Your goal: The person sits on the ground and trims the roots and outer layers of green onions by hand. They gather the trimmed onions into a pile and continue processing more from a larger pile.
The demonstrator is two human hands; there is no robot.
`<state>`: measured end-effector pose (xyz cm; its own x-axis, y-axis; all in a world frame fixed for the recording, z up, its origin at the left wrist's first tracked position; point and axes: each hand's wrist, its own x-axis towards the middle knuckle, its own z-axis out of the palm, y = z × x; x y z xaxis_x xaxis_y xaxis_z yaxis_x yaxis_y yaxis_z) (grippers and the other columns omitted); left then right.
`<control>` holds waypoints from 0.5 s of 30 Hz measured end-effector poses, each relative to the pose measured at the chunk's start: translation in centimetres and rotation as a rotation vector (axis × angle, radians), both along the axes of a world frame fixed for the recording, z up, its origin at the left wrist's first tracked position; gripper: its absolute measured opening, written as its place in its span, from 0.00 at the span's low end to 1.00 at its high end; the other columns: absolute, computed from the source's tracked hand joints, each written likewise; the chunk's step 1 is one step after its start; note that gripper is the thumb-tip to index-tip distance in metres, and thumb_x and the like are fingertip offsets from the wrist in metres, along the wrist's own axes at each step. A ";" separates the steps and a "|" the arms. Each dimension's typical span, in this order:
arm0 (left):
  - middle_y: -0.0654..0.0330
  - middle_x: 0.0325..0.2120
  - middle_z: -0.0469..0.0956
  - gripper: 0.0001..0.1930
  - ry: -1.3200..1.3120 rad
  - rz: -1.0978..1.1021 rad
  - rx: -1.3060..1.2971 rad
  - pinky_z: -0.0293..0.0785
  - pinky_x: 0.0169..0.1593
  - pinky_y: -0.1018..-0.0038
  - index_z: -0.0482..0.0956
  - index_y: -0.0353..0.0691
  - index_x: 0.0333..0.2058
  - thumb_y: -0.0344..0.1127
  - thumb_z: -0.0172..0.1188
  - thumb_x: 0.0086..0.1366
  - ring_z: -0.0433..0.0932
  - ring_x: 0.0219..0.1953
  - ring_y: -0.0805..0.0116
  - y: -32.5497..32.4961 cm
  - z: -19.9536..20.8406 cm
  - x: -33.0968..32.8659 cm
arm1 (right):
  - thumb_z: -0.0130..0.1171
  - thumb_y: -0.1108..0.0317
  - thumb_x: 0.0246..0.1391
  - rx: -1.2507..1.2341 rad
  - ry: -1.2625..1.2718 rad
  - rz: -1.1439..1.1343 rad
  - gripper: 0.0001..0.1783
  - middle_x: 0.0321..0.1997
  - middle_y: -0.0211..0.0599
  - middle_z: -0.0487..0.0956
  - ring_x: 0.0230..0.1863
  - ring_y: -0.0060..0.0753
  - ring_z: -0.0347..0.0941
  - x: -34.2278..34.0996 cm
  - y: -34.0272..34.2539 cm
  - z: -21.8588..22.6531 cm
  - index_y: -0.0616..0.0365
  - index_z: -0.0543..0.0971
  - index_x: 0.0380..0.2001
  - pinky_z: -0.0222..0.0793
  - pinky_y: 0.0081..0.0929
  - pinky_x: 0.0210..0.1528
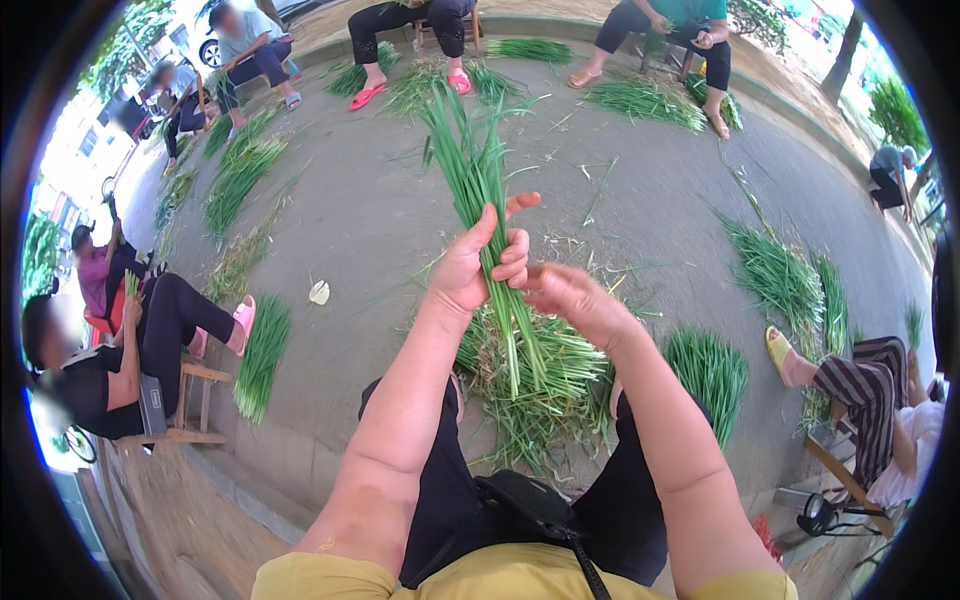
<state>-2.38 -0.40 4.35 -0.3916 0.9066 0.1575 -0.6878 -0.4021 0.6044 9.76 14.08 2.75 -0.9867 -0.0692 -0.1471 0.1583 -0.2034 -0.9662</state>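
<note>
My left hand (pixel 478 262) is closed round a bunch of garlic chives (pixel 472 165), its index finger stretched out past the stems. The long green leaves point up and away, and the pale cut ends hang down toward me. Close to the bunch's right side is my right hand (pixel 578 302), its fingers bent and smeared by motion. Whether it grips a stem is hard to make out. Below both hands, between my feet, lies a loose heap of chives (pixel 560 385) mixed with dry, yellowish trimmings.
A neat pile of chives (pixel 706 375) lies by my right knee, with another pile (pixel 262 358) farther left. Several people sit in a ring on low stools, such as a wooden stool (pixel 190 410) at left. More chives (pixel 645 100) lie by their feet. A black bag (pixel 528 505) rests on my lap.
</note>
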 end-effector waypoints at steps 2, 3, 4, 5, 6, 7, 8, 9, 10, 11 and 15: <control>0.68 0.18 0.60 0.30 0.022 0.043 -0.002 0.59 0.24 0.77 0.55 0.41 0.60 0.55 0.43 0.68 0.57 0.14 0.80 0.0 0.5 0.4 | 0.56 0.38 0.50 0.033 -0.024 0.197 0.40 0.44 0.35 0.76 0.47 0.28 0.69 0.4 -1.0 -0.7 0.65 0.70 0.52 0.63 0.30 0.52; 0.69 0.17 0.60 0.31 0.033 0.063 -0.004 0.58 0.23 0.78 0.54 0.41 0.60 0.55 0.43 0.68 0.56 0.14 0.80 0.0 0.7 0.6 | 0.60 0.44 0.50 -0.086 -0.062 0.268 0.36 0.42 0.34 0.76 0.46 0.28 0.71 0.5 -1.8 -1.0 0.64 0.71 0.50 0.65 0.30 0.51; 0.68 0.17 0.60 0.31 0.039 0.063 0.020 0.59 0.24 0.77 0.54 0.40 0.61 0.54 0.46 0.67 0.57 0.14 0.80 0.0 0.7 0.6 | 0.61 0.48 0.51 -0.185 -0.089 0.249 0.32 0.40 0.34 0.77 0.42 0.27 0.72 0.9 -2.9 -0.6 0.64 0.71 0.49 0.66 0.29 0.47; 0.68 0.18 0.61 0.30 0.033 0.061 0.037 0.61 0.24 0.77 0.54 0.40 0.60 0.53 0.47 0.67 0.58 0.14 0.80 -0.1 0.7 0.6 | 0.62 0.52 0.51 -0.285 -0.115 0.234 0.30 0.38 0.34 0.78 0.39 0.27 0.73 1.2 -3.9 0.0 0.64 0.71 0.49 0.68 0.27 0.44; 0.68 0.18 0.61 0.30 0.027 0.057 0.054 0.62 0.24 0.77 0.55 0.40 0.60 0.52 0.48 0.67 0.59 0.14 0.80 -0.2 0.7 0.7 | 0.60 0.60 0.54 -0.355 -0.156 0.262 0.22 0.33 0.34 0.78 0.33 0.28 0.74 1.2 -4.2 0.3 0.63 0.71 0.47 0.69 0.26 0.39; 0.67 0.18 0.62 0.30 0.021 0.049 0.074 0.63 0.24 0.76 0.56 0.40 0.60 0.51 0.49 0.67 0.59 0.14 0.80 -0.2 0.7 0.7 | 0.60 0.61 0.54 -0.381 -0.154 0.281 0.21 0.31 0.33 0.77 0.31 0.28 0.73 1.2 -4.0 0.1 0.63 0.71 0.46 0.68 0.27 0.37; 0.65 0.20 0.66 0.32 0.035 0.028 0.097 0.65 0.26 0.76 0.56 0.39 0.60 0.51 0.54 0.64 0.63 0.16 0.78 -0.1 0.8 0.5 | 0.60 0.61 0.55 -0.407 -0.152 0.300 0.20 0.28 0.32 0.76 0.30 0.28 0.73 1.1 -3.7 -0.4 0.62 0.71 0.45 0.68 0.27 0.36; 0.64 0.21 0.68 0.34 0.050 0.075 0.092 0.66 0.29 0.73 0.55 0.39 0.61 0.52 0.54 0.63 0.64 0.17 0.76 0.0 0.9 0.6 | 0.59 0.62 0.55 -0.432 -0.150 0.318 0.19 0.26 0.31 0.75 0.28 0.28 0.72 1.1 -3.6 -0.7 0.62 0.71 0.45 0.68 0.28 0.35; 0.62 0.23 0.69 0.36 0.064 0.125 0.086 0.68 0.31 0.71 0.53 0.39 0.61 0.52 0.55 0.63 0.66 0.18 0.75 0.1 1.2 0.9 | 0.56 0.62 0.58 -0.479 -0.170 0.274 0.15 0.19 0.23 0.65 0.19 0.20 0.61 1.5 -4.2 0.4 0.61 0.72 0.43 0.59 0.22 0.25; 0.61 0.24 0.70 0.38 0.078 0.175 0.079 0.69 0.34 0.69 0.51 0.39 0.62 0.53 0.55 0.62 0.68 0.19 0.74 0.0 1.4 1.1 | 0.55 0.61 0.59 -0.497 -0.169 0.270 0.15 0.18 0.22 0.63 0.19 0.19 0.57 1.3 -4.2 0.3 0.60 0.72 0.43 0.56 0.21 0.24; 0.45 0.48 0.71 0.42 0.049 0.313 0.111 0.70 0.50 0.59 0.53 0.38 0.62 0.60 0.56 0.59 0.74 0.47 0.57 0.1 1.2 0.6 | 0.51 0.58 0.62 -0.489 -0.133 0.178 0.13 0.17 0.16 0.56 0.17 0.13 0.48 1.0 -3.3 0.5 0.57 0.74 0.40 0.45 0.16 0.19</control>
